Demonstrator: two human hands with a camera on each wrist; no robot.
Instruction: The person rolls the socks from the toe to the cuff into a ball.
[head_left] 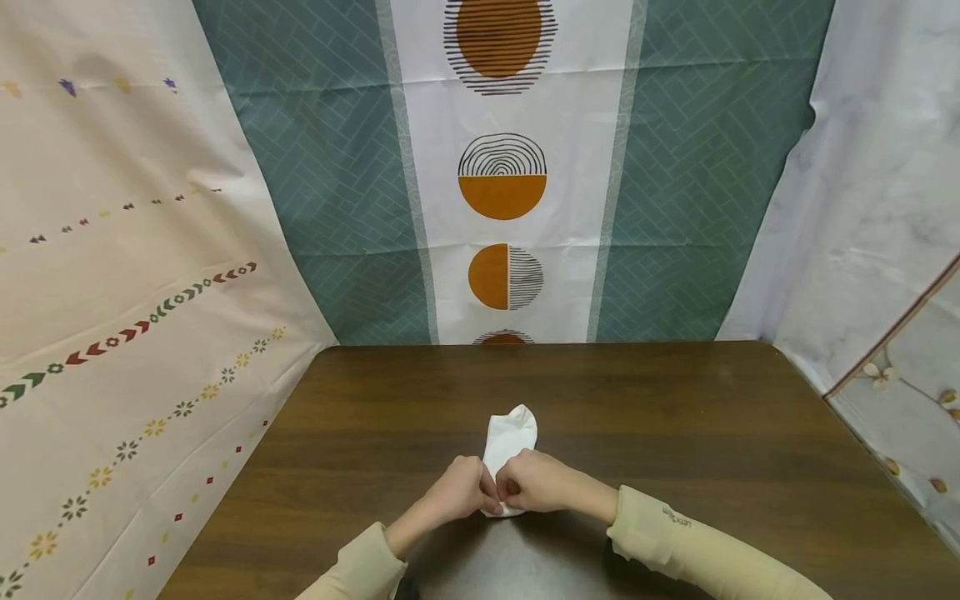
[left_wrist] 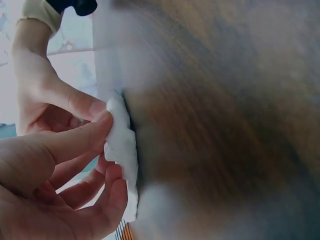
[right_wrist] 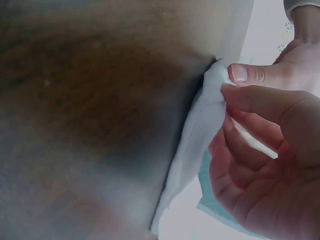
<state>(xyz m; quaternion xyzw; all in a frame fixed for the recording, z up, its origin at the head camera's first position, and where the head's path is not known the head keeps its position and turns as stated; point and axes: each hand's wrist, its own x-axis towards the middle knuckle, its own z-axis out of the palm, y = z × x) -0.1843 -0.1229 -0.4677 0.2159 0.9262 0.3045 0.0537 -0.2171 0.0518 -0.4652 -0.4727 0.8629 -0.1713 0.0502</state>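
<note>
Looking down from the head view, we see a small white sock [head_left: 510, 442] lying flat on the dark wooden table [head_left: 712, 433], its rounded toe end pointing away from the person and its near end under both hands. The left hand [head_left: 459, 493] and the right hand [head_left: 534, 483] meet at that near end, knuckles almost touching each other, with cream sleeves [head_left: 675, 533] reaching back toward the lower edge of the picture.

From the left wrist view, we find the left hand's fingers [left_wrist: 75, 140] curled, thumb and forefinger pinching the sock's edge [left_wrist: 121, 145], while the right hand's thumb [left_wrist: 75, 102] presses the same edge from the far side. From the right wrist view, the right hand's fingers [right_wrist: 260, 105] are bent and pinch the top of the white fabric [right_wrist: 197, 135], and the left hand's thumb [right_wrist: 250, 74] sits just beside them on the cloth. The sock hangs close against the table there; whether its near end is lifted slightly or pressed flat we cannot quite tell, since both wrist views are blurred.

Behind the table hang patterned cloths: a teal one [head_left: 337, 192] with a white centre strip bearing orange circles [head_left: 502, 177], a cream one with small flowers and arrows [head_left: 112, 333] at the left, and a pale marbled one [head_left: 862, 208] at the right.
</note>
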